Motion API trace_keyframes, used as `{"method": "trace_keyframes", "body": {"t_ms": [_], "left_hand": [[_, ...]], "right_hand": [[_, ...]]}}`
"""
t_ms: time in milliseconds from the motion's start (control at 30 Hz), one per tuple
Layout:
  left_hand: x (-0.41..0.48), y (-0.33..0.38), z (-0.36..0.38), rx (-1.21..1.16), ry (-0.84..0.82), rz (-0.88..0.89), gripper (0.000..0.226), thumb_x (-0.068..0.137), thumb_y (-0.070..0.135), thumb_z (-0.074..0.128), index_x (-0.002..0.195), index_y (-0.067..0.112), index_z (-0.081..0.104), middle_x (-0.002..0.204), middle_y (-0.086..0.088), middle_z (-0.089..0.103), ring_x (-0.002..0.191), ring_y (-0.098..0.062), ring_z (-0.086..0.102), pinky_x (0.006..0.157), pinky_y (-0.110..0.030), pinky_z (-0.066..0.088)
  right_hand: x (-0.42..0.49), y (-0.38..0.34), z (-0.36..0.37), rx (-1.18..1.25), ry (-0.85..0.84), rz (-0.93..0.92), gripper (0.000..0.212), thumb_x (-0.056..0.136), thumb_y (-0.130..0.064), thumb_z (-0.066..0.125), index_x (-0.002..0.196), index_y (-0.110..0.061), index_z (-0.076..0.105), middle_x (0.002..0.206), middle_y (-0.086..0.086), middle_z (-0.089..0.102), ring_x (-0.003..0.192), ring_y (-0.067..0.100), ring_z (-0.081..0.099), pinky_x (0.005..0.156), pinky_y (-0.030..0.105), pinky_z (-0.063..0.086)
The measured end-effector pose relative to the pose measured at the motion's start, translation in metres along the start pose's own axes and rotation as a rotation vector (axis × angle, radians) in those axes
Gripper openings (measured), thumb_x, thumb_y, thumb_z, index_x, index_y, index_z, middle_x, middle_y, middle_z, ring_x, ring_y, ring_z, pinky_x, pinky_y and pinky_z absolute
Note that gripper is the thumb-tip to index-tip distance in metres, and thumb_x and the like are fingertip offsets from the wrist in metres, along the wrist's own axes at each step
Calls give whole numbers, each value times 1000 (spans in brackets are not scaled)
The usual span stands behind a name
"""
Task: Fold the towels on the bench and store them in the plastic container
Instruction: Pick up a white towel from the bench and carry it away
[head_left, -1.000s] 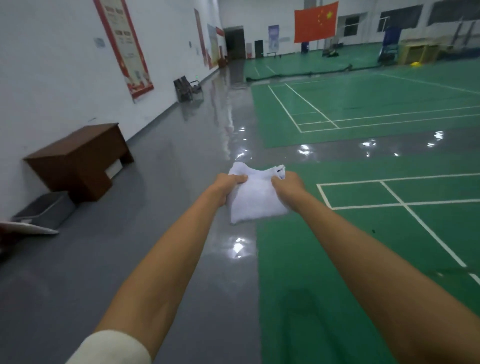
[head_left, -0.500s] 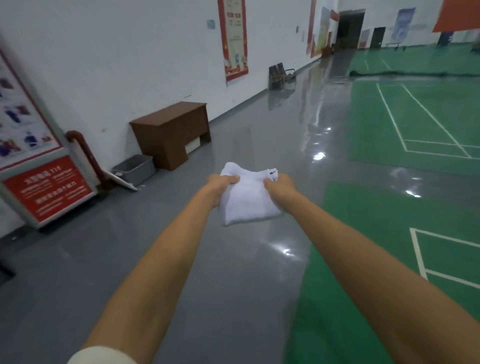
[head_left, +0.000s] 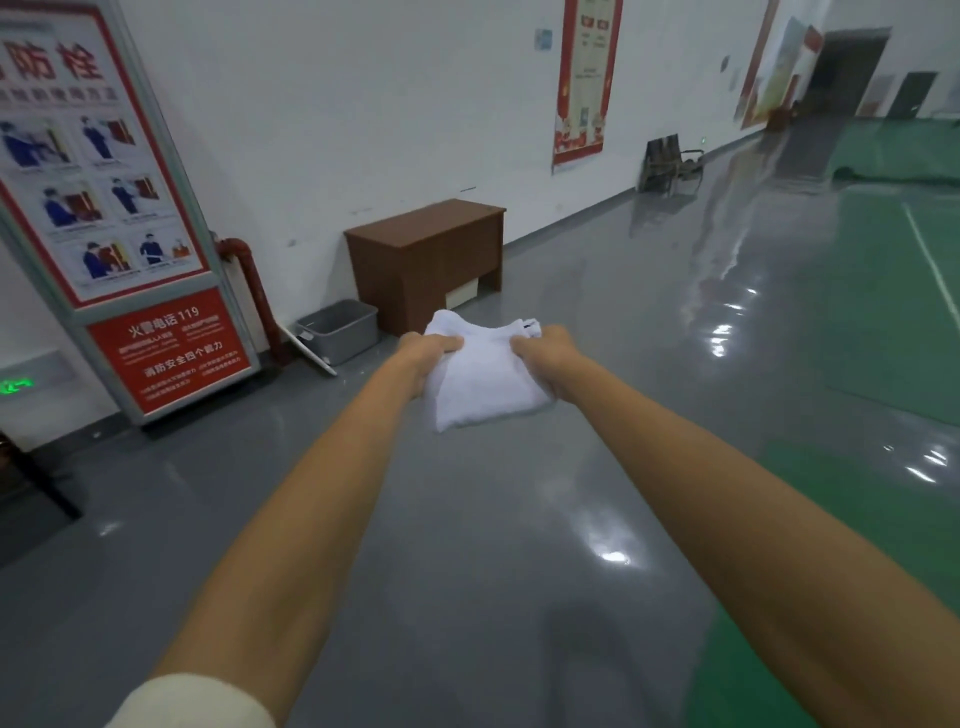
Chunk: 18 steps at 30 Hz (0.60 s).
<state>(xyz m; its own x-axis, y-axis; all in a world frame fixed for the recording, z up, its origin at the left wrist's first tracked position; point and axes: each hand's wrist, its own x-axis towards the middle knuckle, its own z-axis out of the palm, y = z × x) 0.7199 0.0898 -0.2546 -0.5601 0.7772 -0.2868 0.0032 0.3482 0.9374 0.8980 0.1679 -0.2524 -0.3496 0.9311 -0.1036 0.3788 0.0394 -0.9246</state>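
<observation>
Grey floor: bin (head_left: 340, 329) beside desk (head_left: 426, 260); contents unseen.

fire-safety board (head_left: 111, 208) against white wall, left | red pipe (head_left: 249, 280) beside it | red poster (head_left: 582, 83) on wall | green court floor (head_left: 893, 291) right | dark doorway (head_left: 847, 67) far back
</observation>
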Motion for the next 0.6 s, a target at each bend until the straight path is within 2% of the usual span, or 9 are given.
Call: {"method": "trace_keyframes", "body": {"t_ms": [233,367,467,500,600], "left_hand": [[139,45,-41,1,69,-16,77,85,36,78,145,5,39,136,-12,57,97,-28,63,78,-40,54],[221,66,-49,16,105,-11,76,85,36,77,143,3,42,136,-14,58,101,-30,64,84,-43,55],[286,87,-50,17,133,5,76,87,35,76,145,2,40,137,-14,57,98,-30,62,68,-38,51],[310,95,-50,15,142,5,76,87,36,77,145,3,40,137,-14,57,97,-30,62,67,-37,50],[379,122,-52,-4,182,1,74,83,40,79,140,6,46,132,-12,61,93,-28,63,76,-40,53]], "right_hand": [[146,-49,52,34,-88,-16,31,85,-24,62,109,-5,65,107,15,69,99,32,69,81,36,55],[235,-65,77,33,-108,-19,20,89,-24,63,101,-8,63,109,14,67,99,31,67,80,33,53],[308,-82,89,34,-118,-32,13,92,-24,63,94,-12,58,110,12,65,99,29,66,80,33,52],[334,-88,93,29,-126,-38,13,92,-24,62,93,-12,57,109,12,64,99,29,65,80,33,51],[409,-108,105,17,-145,-66,17,94,-23,61,98,-7,54,104,10,61,99,29,63,82,35,51]]}}
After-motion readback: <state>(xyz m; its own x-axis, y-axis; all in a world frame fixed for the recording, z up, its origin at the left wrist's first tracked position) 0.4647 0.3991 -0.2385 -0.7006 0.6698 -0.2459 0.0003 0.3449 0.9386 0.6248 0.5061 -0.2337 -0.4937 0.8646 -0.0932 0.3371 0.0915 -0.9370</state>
